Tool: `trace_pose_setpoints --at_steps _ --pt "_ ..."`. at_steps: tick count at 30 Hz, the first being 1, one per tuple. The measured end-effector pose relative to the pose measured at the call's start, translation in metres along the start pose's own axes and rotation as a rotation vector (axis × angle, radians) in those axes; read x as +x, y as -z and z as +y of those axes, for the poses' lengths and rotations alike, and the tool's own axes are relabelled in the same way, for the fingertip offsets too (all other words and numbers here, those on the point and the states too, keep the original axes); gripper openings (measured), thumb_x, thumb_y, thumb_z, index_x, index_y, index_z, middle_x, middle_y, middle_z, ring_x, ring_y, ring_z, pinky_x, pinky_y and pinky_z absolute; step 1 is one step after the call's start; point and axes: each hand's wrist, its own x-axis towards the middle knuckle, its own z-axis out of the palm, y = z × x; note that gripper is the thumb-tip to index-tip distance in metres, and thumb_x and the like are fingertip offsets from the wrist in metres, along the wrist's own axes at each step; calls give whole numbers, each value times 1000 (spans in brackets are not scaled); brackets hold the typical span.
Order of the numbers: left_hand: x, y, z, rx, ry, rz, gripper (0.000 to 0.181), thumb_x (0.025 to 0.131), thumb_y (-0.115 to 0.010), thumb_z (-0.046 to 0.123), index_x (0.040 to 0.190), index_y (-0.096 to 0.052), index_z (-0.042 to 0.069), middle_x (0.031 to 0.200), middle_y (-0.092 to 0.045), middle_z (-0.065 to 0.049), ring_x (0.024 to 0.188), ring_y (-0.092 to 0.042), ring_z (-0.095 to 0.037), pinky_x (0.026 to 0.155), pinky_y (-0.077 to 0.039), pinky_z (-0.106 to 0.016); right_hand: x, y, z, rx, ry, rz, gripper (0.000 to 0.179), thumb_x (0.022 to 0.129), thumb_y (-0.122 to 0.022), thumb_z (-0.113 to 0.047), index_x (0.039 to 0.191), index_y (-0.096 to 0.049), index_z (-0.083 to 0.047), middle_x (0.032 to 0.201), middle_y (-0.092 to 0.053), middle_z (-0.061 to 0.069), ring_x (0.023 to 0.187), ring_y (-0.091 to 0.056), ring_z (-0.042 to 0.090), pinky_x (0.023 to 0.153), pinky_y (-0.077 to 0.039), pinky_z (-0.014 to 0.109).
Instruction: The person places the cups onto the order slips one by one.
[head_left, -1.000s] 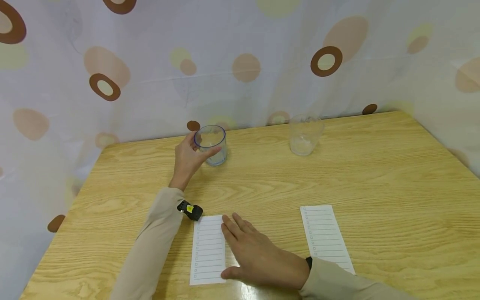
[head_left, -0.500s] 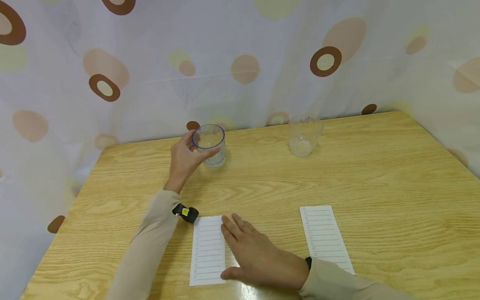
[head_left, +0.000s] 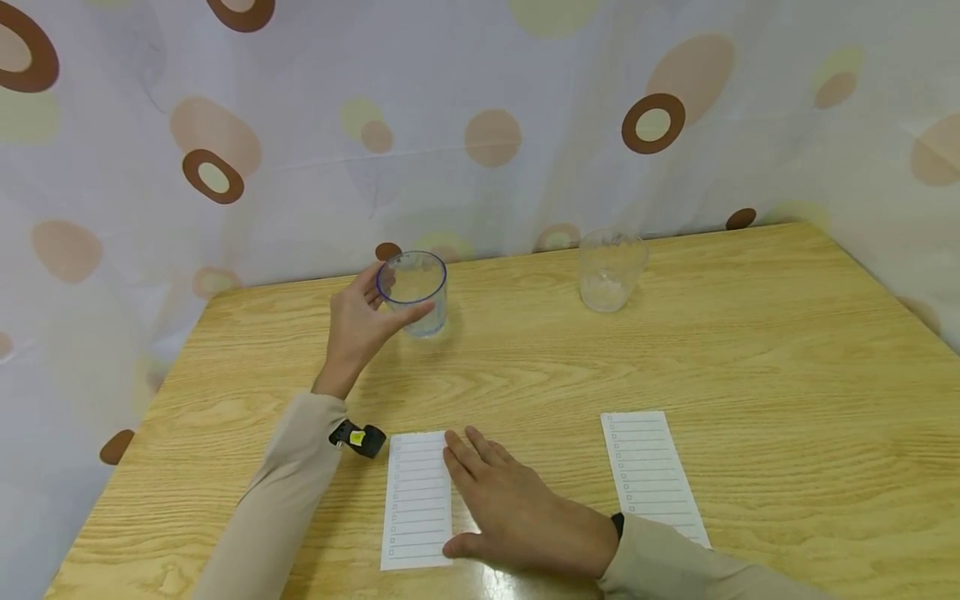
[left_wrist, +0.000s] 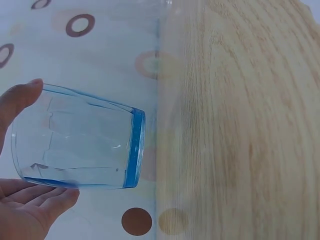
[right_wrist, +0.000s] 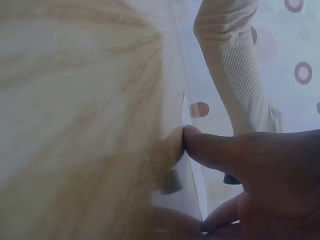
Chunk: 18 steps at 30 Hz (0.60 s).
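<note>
A clear drinking glass with a blue rim (head_left: 429, 323) is upright near the back of the table. My left hand (head_left: 354, 327) grips it from the left side, thumb in front and fingers behind. In the left wrist view, the base of the glass (left_wrist: 134, 147) stands out against the curtain, apart from the tabletop. My right hand (head_left: 517, 517) lies with straight fingers at the right edge of a lined checklist slip (head_left: 416, 500). The right wrist view has the thumb (right_wrist: 210, 147) at the paper's edge, close to the table surface.
A second clear cup (head_left: 604, 287) stands at the back, right of the middle. Another lined slip (head_left: 651, 467) lies at front right, partly covered by the right sleeve (head_left: 675, 558). A patterned curtain (head_left: 315, 217) hangs along the wooden table's back edge (head_left: 517, 257).
My left hand has moved slightly left and toward me, carrying the blue-rimmed glass with it. My right hand, both slips and the second cup have stayed in place.
</note>
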Motion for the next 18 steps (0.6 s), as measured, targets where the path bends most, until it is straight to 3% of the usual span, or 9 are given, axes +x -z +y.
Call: trace_pose_setpoints --at_steps 9,18 --pt "-9 7 8 17 -16 -17 83 73 -86 27 141 -47 2 136 -54 -16 127 -51 -26 105 -41 -35 1 0 -1 -47 -1 -13 94 86 -60 -60 151 -26 1 160 -14 15 147 -12 27 117 -18 44" --pt "-21 14 16 14 -74 -14 78 72 -87 24 138 -50 4 132 -58 -15 124 -54 -28 103 -43 -38 2 1 -2 -50 21 -11 94 87 -59 -58 150 -27 3 159 -14 18 146 -13 29 116 -20 44"
